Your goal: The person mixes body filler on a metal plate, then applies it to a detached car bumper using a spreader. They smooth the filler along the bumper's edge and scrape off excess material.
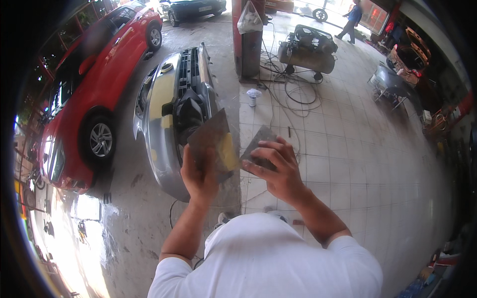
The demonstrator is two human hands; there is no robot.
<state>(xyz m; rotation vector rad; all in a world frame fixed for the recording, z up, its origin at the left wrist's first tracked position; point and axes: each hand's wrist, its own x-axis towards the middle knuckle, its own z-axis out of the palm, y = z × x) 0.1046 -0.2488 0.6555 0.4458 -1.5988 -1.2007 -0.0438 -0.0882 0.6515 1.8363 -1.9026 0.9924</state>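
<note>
My left hand (198, 176) is closed on a dark flat putty board (211, 131), held tilted in front of me. A smear of yellow putty (228, 153) lies along the board's right side. My right hand (282, 169) grips a smaller dark, flat putty spreader (262, 135), its fingers spread over the face. The spreader's lower left corner is close to the putty; whether they touch I cannot tell. Beyond the board lies a grey car bumper (156, 155) with yellowish filler patches, partly hidden by the board and my left hand.
A red car (102, 74) stands at the left. Past the bumper rise a red pillar (248, 54) and an air compressor (308, 52), with hoses (303, 102) looped on the tiles. A small white tub (253, 99) stands nearer. A person (352, 21) walks at the far right.
</note>
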